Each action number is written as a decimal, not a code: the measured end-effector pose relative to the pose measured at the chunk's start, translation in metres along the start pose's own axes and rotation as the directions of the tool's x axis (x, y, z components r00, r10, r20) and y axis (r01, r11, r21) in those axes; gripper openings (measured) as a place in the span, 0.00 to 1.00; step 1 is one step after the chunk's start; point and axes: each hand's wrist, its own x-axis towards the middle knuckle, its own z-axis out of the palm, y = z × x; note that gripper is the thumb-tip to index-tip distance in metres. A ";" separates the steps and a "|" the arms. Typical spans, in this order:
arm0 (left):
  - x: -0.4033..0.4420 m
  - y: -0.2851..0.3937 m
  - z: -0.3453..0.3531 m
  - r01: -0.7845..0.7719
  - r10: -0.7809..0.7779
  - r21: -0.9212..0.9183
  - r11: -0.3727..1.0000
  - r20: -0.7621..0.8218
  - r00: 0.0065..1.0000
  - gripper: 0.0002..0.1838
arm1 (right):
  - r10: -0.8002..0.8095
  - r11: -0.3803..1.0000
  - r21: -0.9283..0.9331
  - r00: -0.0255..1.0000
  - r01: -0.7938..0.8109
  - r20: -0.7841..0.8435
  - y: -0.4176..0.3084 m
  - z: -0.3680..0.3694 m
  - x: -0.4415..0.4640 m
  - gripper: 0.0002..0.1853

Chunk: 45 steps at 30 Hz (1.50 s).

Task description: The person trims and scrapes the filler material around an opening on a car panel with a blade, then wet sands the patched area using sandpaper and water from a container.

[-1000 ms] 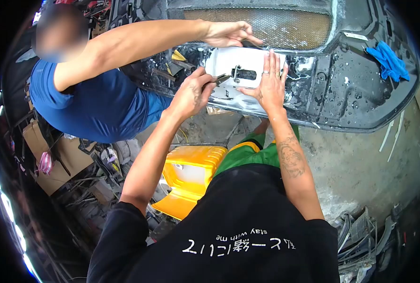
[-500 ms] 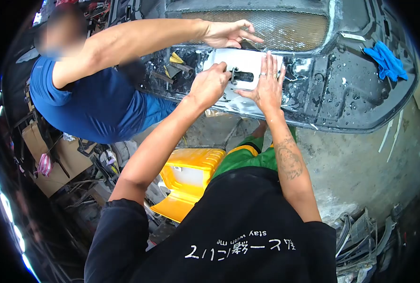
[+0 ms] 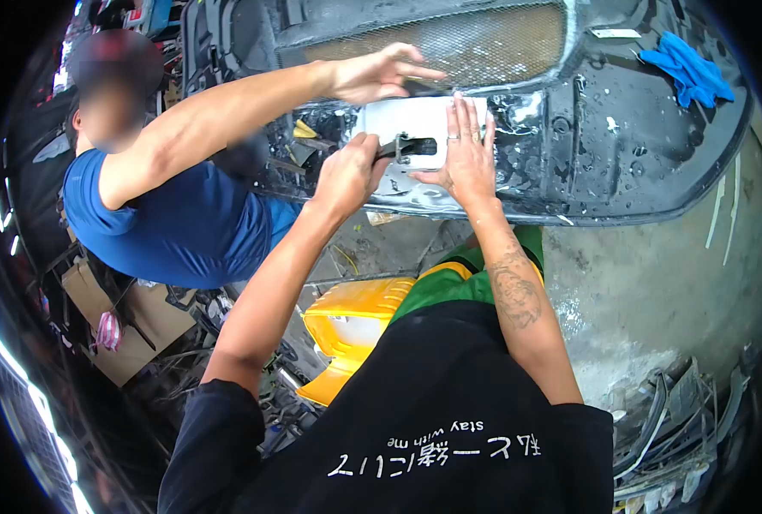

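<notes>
My left hand (image 3: 348, 177) is closed around the dark handle of a hand tool (image 3: 386, 151); the tool's exact kind is unclear. Its metal end lies at the dark rounded slot (image 3: 427, 146) in a white plate (image 3: 398, 112). Flat on the plate's right side rests my right hand (image 3: 469, 163), fingers stretched out and thumb apart. Beneath the plate is a large wet black panel (image 3: 531, 194). Just beyond the plate hovers a co-worker's open hand (image 3: 385, 73), which partly overlaps the panel's mesh.
A co-worker in a blue shirt (image 3: 162, 218) stands at left. The panel has a mesh window (image 3: 492, 43), a blue cloth (image 3: 687, 70) and a yellow-ended piece (image 3: 304, 129). Yellow casing (image 3: 359, 313) stands near my legs. Scrap parts (image 3: 685, 420) lie at lower right.
The whole view has shifted, moving the panel left in the picture. My left hand sits slightly farther left from the slot, showing more handle. My right hand stays flat on the plate.
</notes>
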 end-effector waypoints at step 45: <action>0.029 -0.012 0.004 -0.173 0.181 -0.116 0.978 0.065 0.981 0.11 | -0.011 1.000 0.026 1.000 0.011 0.001 0.007 -0.001 -0.003 0.75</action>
